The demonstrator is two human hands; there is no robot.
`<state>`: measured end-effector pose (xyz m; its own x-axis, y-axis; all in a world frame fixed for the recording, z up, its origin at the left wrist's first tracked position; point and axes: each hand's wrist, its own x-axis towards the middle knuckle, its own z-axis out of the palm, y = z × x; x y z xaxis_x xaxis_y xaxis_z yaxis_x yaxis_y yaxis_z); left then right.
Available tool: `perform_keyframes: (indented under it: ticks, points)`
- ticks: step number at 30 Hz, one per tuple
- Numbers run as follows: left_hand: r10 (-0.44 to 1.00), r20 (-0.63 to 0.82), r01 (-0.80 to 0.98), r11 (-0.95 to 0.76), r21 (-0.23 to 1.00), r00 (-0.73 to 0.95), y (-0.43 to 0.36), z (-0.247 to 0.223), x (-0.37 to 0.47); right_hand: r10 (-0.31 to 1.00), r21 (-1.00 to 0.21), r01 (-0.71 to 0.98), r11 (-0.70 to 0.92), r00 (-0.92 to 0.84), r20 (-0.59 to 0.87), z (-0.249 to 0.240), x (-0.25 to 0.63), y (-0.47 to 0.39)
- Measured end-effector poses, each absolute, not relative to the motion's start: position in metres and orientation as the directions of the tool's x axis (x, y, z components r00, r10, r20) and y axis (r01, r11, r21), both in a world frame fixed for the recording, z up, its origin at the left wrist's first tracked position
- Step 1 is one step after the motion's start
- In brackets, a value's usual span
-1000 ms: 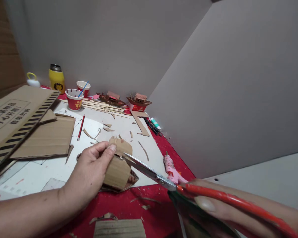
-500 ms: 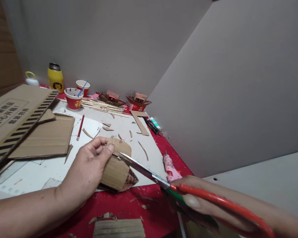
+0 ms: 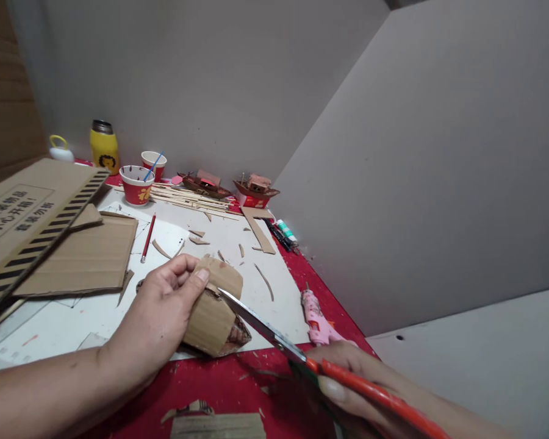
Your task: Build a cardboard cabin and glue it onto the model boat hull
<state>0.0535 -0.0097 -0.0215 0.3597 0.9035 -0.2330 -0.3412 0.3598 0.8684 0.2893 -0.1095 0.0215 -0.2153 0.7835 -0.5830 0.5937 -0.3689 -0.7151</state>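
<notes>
My left hand is closed on a small cardboard model boat, thumb pressed on its upper face. A curved cardboard flap stands up along its far side, and a painted brown pointed end faces right. In my right hand is a pair of scissors with red-orange and green handles. Its blades look nearly together, with the tip at the seam between the flap and the boat, close to my left thumb. The fingers of my left hand hide part of the boat.
A pink glue gun lies beside the scissors. Cardboard sheets are stacked left, near a pencil. Behind stand paper cups, a yellow bottle, wooden sticks and two finished-looking boats. Cardboard scraps litter the white board.
The scissors have drawn slightly left and down, their tip now lower at the seam and their blades closer together. My left hand keeps its hold on the boat.
</notes>
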Motion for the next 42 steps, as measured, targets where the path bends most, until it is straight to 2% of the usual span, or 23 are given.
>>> perform_keyframes:
  ticks: [5,9,14,18,22,29,37,42]
  points:
    - [0.901,-0.215,-0.307,0.34,0.889,0.377,-0.004,-0.027,0.054,0.771,-0.708,0.62,-0.339,-0.247,-0.586,0.012,0.296,-0.11]
    - [0.89,-0.195,-0.281,0.328,0.902,0.412,0.002,-0.03,0.053,0.761,-0.752,0.598,-0.278,-0.341,-0.553,0.01,0.302,-0.105]
    - [0.875,-0.22,-0.249,0.35,0.903,0.431,0.001,-0.029,0.052,0.748,-0.684,0.635,-0.359,-0.241,-0.618,0.023,0.298,-0.109]
    - [0.879,-0.233,-0.246,0.356,0.902,0.417,0.0,-0.027,0.052,0.745,-0.719,0.575,-0.389,-0.263,-0.613,0.015,0.3,-0.112]
    - [0.888,-0.21,-0.243,0.328,0.913,0.41,0.002,-0.028,0.052,0.735,-0.745,0.542,-0.389,-0.305,-0.605,0.007,0.302,-0.109]
    - [0.856,-0.2,-0.232,0.341,0.911,0.476,0.007,-0.035,0.052,0.74,-0.726,0.585,-0.362,-0.293,-0.605,0.007,0.305,-0.107]
    - [0.831,-0.197,-0.22,0.353,0.909,0.52,0.005,-0.035,0.054,0.693,-0.776,0.564,-0.283,-0.438,-0.572,0.015,0.309,-0.101]
    - [0.833,-0.193,-0.224,0.35,0.909,0.519,0.005,-0.035,0.053,0.737,-0.781,0.55,-0.296,-0.389,-0.553,0.014,0.304,-0.102]
